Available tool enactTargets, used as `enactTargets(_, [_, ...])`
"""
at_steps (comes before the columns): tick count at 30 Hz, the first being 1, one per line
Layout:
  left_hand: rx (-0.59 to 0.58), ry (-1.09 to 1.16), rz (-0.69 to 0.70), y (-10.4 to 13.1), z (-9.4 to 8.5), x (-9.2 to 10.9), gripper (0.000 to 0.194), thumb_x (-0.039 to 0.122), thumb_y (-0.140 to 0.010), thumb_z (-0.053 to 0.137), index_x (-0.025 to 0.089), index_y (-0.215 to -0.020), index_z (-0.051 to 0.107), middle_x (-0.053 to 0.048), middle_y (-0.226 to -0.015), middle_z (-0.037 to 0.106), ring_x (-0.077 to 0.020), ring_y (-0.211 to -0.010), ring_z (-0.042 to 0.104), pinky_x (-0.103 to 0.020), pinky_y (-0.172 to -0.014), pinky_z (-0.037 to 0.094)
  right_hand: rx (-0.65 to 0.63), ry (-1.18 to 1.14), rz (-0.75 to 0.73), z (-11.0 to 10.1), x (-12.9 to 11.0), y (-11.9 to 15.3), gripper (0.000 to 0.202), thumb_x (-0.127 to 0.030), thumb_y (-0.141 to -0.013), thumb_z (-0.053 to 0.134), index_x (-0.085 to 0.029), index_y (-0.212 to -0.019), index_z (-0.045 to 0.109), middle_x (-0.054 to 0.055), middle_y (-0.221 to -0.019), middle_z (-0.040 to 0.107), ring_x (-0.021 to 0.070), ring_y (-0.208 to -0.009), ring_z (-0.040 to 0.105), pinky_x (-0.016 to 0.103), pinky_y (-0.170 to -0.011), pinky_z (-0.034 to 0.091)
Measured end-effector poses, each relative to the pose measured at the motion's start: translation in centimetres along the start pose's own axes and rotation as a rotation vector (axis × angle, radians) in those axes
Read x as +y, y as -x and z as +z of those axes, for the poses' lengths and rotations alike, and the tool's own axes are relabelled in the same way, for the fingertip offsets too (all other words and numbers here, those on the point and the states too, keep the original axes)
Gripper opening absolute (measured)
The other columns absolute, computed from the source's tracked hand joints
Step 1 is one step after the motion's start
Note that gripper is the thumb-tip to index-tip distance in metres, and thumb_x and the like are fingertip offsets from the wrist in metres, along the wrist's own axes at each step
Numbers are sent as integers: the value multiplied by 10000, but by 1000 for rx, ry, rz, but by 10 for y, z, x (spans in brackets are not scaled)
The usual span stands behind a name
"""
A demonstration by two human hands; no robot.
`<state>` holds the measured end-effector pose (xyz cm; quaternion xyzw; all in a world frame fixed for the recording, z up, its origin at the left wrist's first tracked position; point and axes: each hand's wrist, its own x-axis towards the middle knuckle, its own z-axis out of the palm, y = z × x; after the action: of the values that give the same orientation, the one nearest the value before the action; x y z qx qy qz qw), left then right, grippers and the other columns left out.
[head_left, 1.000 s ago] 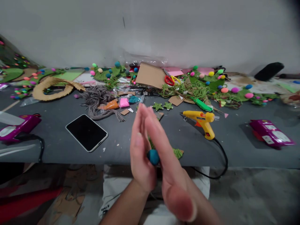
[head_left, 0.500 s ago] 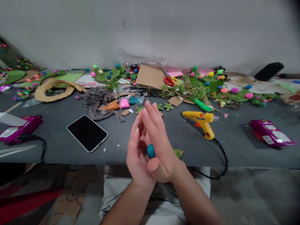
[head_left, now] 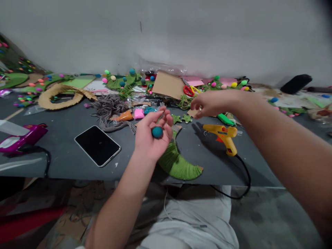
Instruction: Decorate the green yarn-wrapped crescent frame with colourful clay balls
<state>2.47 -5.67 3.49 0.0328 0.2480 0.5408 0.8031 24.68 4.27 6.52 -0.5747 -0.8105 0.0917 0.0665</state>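
Grey desk (head_left: 59, 138), bearing a green yarn-wrapped crescent (head_left: 181, 166) at its near edge. Left hand (head_left: 153, 135), palm up, fingers loosely curled, cradling a teal ball (head_left: 157, 132) beside the crescent's upper end. Right hand (head_left: 206, 104), half open with fingers bent downward, above the yellow glue gun (head_left: 223, 133); whether it grips anything cannot be told.

Before you, a plain pale-grey wall (head_left: 103, 38) rises behind a long dark-grey table (head_left: 62, 152), with dim grey floor (head_left: 256, 211) below its front edge.
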Motion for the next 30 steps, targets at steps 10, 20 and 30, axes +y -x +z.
enactTargets(10, [-41, -550, 10, -90, 6, 17, 80, 95, -843, 654, 160, -887, 642, 35, -708, 648, -19, -516, 607, -83, -440, 432, -480, 356, 35, 40, -15, -44, 169, -108, -659, 896, -181, -712, 753, 43, -726, 744, 279, -820, 721, 388, -730, 496])
enactTargets(20, [-62, -1002, 141, -90, -13, 13, 126, 85, -774, 765, 130, -887, 732, -39, -823, 706, -71, -487, 618, -178, -404, 334, -409, 278, -66, 18, -6, -50, 160, -147, -731, 810, -197, -877, 767, 41, -787, 771, 226, -741, 708, 323, -634, 460])
enactTargets(30, [-207, -989, 196, -89, -16, 24, 213, 298, -801, 860, 158, -858, 711, -34, -842, 725, -35, -472, 516, -169, -450, 330, 28, -434, -47, 10, -29, -11, 111, -220, -914, 695, -211, -905, 805, 60, -851, 782, 173, -707, 652, 337, -654, 510])
